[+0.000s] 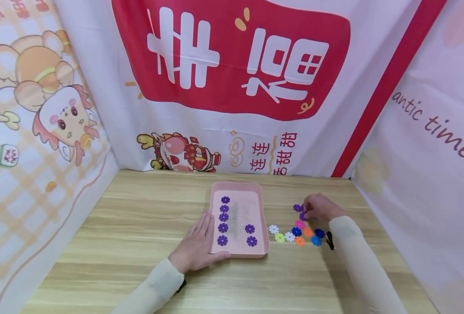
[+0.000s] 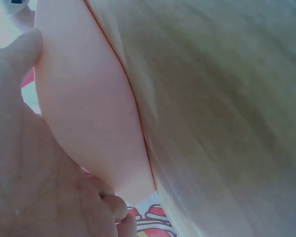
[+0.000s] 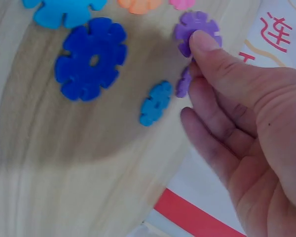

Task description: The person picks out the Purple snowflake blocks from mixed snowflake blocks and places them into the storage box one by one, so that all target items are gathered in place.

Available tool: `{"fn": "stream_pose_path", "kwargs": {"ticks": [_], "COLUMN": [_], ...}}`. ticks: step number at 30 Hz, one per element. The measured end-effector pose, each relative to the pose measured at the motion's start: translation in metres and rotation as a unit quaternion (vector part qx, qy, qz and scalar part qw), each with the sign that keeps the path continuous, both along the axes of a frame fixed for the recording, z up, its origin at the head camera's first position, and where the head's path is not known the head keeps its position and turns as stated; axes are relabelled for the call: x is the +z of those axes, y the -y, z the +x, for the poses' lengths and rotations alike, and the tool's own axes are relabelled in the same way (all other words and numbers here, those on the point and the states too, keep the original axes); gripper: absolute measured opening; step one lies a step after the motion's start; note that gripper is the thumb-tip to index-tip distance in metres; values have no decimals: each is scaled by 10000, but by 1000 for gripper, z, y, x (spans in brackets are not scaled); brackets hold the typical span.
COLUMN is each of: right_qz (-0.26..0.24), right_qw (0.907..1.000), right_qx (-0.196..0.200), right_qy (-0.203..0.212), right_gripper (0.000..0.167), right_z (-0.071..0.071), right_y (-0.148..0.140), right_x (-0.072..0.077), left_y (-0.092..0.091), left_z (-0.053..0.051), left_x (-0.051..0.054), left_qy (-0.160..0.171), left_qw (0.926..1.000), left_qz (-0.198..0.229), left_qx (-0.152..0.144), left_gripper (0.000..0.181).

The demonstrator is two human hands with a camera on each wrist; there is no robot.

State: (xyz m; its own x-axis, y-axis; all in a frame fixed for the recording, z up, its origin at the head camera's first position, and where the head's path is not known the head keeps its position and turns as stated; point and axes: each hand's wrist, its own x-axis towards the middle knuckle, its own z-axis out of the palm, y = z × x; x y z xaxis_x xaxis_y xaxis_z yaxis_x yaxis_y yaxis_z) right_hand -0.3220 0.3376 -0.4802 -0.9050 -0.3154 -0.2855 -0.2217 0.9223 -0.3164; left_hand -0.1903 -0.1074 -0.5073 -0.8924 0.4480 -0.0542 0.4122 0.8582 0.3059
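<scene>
A pink tray [image 1: 237, 255] holds several purple flower-shaped discs [image 1: 223, 227], a column along its left side and two at the lower right. My left hand [image 1: 195, 248] rests against the tray's left side and near corner, fingers extended; in the left wrist view the hand [image 2: 44, 173] lies along the pink wall [image 2: 89, 98]. Right of the tray, my right hand [image 1: 321, 207] pinches a purple disc [image 1: 303, 216]. The right wrist view shows that disc [image 3: 198, 29] at the thumb and fingertips of the hand [image 3: 256, 113], with another purple disc [image 3: 183, 83] partly hidden behind.
Loose discs lie on the wooden table [image 1: 137, 218] right of the tray: white [image 1: 273, 229], yellow-green [image 1: 280, 237], pink [image 1: 299, 224], orange [image 1: 300, 241], dark blue [image 1: 320, 233] and light blue [image 1: 316, 240]. Printed cloths [image 1: 232, 109] hang behind and at both sides.
</scene>
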Motion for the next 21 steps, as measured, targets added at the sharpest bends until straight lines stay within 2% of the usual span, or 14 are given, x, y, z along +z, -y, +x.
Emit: {"fn": "stream_pose_path", "kwargs": {"ticks": [11,21], "right_qz": [123,137], "right_qw": [9985,9965], "right_qx": [491,812], "right_qy": [-182,-140], "right_gripper": [9,8], "right_z": [5,7], "right_y": [7,47], "right_x": [31,65], "left_y": [1,1], "left_z": [0,2], "left_x": [1,3], "left_qy": [25,-21], "left_qw": [10000,10000], "left_qz": [9,27], "left_qx": [-26,-74], "left_gripper": [124,122]}}
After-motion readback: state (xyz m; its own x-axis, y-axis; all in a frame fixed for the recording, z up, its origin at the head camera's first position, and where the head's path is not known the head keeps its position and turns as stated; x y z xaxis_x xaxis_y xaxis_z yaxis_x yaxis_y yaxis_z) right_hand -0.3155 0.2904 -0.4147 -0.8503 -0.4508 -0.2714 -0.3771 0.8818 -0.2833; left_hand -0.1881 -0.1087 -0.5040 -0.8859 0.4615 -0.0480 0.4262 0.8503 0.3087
